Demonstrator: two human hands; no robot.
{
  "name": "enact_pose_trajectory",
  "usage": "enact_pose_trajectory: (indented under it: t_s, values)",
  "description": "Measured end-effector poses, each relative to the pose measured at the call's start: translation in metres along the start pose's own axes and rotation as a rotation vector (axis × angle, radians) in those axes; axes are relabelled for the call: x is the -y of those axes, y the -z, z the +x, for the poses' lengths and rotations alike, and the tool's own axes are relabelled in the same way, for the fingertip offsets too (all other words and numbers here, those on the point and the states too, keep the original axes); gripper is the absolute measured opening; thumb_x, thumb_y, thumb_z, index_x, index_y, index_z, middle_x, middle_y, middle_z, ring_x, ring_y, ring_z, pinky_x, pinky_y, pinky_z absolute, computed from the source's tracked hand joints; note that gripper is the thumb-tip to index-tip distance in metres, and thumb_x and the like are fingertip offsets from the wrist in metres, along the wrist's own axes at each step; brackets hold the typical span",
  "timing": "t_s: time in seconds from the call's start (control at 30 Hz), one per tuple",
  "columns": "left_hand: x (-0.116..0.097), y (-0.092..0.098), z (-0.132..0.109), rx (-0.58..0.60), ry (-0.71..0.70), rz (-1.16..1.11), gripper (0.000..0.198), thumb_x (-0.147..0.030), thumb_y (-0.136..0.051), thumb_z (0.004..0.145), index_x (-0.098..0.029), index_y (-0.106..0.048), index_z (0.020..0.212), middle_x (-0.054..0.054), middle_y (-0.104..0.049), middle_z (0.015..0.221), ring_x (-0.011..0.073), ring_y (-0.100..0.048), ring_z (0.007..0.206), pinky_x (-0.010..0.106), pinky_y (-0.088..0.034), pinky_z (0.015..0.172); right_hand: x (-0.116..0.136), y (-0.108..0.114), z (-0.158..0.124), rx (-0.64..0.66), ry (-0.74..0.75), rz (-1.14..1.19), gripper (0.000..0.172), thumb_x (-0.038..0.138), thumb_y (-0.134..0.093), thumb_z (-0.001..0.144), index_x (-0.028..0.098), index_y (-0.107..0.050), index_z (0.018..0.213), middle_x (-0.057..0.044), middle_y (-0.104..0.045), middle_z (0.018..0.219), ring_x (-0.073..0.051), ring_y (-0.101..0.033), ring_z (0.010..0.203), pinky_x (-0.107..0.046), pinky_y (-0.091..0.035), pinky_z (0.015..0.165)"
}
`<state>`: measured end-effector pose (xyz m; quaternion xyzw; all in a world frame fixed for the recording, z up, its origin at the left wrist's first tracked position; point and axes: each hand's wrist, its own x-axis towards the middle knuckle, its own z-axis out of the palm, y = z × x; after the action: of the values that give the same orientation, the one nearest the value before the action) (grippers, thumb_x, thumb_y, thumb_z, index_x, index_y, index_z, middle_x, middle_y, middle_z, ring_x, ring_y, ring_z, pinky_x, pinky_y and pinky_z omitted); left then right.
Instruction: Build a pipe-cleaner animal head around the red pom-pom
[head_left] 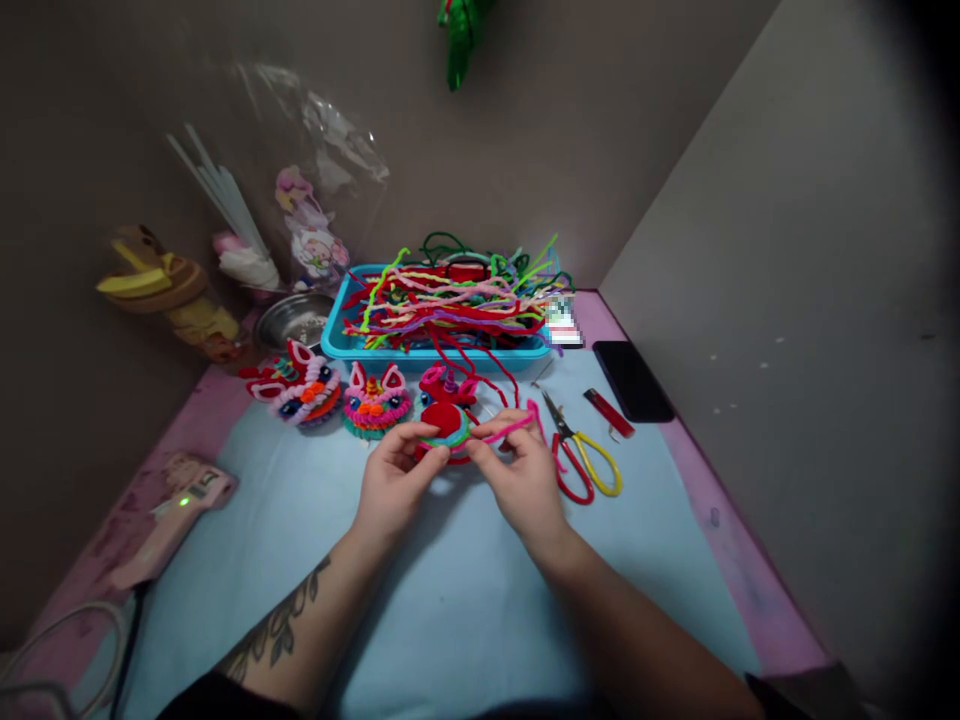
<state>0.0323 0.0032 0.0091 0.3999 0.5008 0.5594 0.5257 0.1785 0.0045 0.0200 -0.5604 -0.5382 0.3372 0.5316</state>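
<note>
Between my hands is a small round piece (441, 423) made of fuzzy yarn or pipe cleaner, red in the middle with blue and green round its edge. My left hand (403, 468) pinches its left side. On the right side, my right hand (519, 472) grips the edge with thumb and fingers, and a bright pink strand (511, 428) runs out past those fingers. Just behind stands a red and blue figure (450, 385), partly hidden by the piece. Two finished-looking lion-head figures, one pale pink (306, 395) and one pink and orange (375, 402), sit to the left.
A blue tray (439, 353) heaped with coloured strands stands at the back, beside a metal bowl (289, 325). Scissors (577, 450), a red lighter (609, 412) and a phone (634, 380) lie to the right. A pink corded device (180, 520) lies left. Walls bound the table.
</note>
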Motion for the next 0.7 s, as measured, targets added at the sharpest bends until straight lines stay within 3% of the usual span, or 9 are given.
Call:
enact_pose_trajectory:
  t_s: [0.1, 0.23, 0.47, 0.53, 0.7]
  values:
    - [0.001, 0.000, 0.000, 0.027, -0.009, -0.014, 0.030, -0.031, -0.080, 0.064, -0.019, -0.065, 0.087, 0.001, -0.068, 0.076, 0.0122, -0.061, 0.064, 0.022, -0.049, 0.060, -0.006, 0.001, 0.003, 0.069, -0.110, 0.111, 0.019, 0.040, -0.070, 0.073, 0.021, -0.070, 0.075, -0.007, -0.058, 0.107, -0.022, -0.056, 0.100, -0.035, -0.046, 0.085]
    - [0.002, 0.003, 0.001, 0.090, -0.006, -0.023, 0.028, -0.031, -0.079, 0.066, -0.019, -0.064, 0.087, 0.002, -0.068, 0.078, 0.0125, -0.062, 0.065, 0.022, -0.049, 0.060, -0.009, 0.003, 0.008, 0.164, -0.245, 0.318, 0.031, 0.048, -0.070, 0.072, 0.019, -0.068, 0.063, -0.010, -0.058, 0.120, -0.028, -0.051, 0.118, -0.042, -0.041, 0.097]
    - [0.006, 0.008, 0.003, 0.163, 0.022, -0.047, 0.028, -0.029, -0.081, 0.064, -0.019, -0.064, 0.084, 0.002, -0.069, 0.079, 0.0127, -0.062, 0.064, 0.022, -0.049, 0.058, -0.003, 0.009, 0.011, 0.312, -0.231, 0.291, 0.037, 0.054, -0.071, 0.070, 0.019, -0.064, 0.058, -0.010, -0.053, 0.132, -0.030, -0.041, 0.131, -0.051, -0.029, 0.107]
    - [0.008, 0.008, 0.004, 0.161, 0.040, -0.054, 0.029, -0.029, -0.082, 0.063, -0.019, -0.064, 0.084, 0.001, -0.068, 0.076, 0.0123, -0.062, 0.061, 0.022, -0.048, 0.057, -0.003, 0.007, 0.010, 0.301, -0.253, 0.360, 0.040, 0.056, -0.070, 0.070, 0.019, -0.062, 0.057, -0.011, -0.054, 0.128, -0.030, -0.041, 0.130, -0.052, -0.031, 0.107]
    - [0.009, 0.006, 0.001, 0.153, 0.064, -0.104, 0.031, -0.029, -0.082, 0.063, -0.018, -0.066, 0.087, 0.000, -0.067, 0.072, 0.0101, -0.060, 0.060, 0.020, -0.046, 0.058, -0.008, -0.003, 0.004, 0.128, -0.282, 0.475, 0.041, 0.057, -0.069, 0.070, 0.019, -0.062, 0.057, -0.011, -0.051, 0.128, -0.029, -0.043, 0.128, -0.049, -0.035, 0.105]
